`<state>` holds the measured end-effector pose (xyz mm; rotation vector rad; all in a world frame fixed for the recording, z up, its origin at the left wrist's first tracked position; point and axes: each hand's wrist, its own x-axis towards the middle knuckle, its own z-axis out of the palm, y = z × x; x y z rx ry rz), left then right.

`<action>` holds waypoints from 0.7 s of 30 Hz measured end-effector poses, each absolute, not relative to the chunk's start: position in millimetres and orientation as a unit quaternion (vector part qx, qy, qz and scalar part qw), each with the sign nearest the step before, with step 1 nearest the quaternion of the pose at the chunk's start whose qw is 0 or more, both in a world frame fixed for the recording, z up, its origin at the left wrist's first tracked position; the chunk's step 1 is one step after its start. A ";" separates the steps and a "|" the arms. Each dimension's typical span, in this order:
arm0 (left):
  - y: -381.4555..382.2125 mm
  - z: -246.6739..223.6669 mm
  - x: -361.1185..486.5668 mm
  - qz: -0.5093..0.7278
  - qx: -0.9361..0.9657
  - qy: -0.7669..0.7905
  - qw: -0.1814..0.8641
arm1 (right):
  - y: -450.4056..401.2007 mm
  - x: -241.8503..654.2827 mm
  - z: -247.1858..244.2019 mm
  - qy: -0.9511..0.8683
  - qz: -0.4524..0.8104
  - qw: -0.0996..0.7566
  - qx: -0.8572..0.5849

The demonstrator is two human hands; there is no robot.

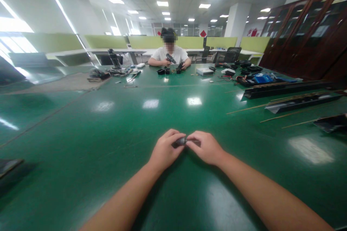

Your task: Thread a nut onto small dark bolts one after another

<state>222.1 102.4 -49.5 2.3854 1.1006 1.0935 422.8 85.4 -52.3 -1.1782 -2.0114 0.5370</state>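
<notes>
Above the green tabletop (130,122), both hands meet at a small dark grey, roughly cylindrical piece (181,140). My left hand (166,149) is closed around its left side, with thumb and fingers wrapped on it. From the other side, my right hand (206,148) pinches a thin dark part at the right end of the piece. The fingers cover much of it, so its exact kind cannot be made out. Whether the thin part is joined to the piece or separate is hidden.
Across the table a person (173,56) holds a dark drill-like tool (170,58). Black metal channels (287,88) and thin rods (246,109) lie to the right. Tools and parts (121,72) clutter the far left; a white box (204,71) sits beyond.
</notes>
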 end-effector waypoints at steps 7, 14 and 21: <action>100.6 -47.1 223.3 0.379 0.827 0.388 0.148 | 86.7 423.4 -55.1 -0.788 0.199 0.375 -0.447; 101.4 -49.5 223.5 0.379 0.823 0.396 0.149 | 87.0 423.9 -53.2 -0.794 0.193 0.371 -0.440; 100.9 -49.9 223.7 0.383 0.821 0.398 0.141 | 87.2 424.2 -53.9 -0.793 0.194 0.377 -0.439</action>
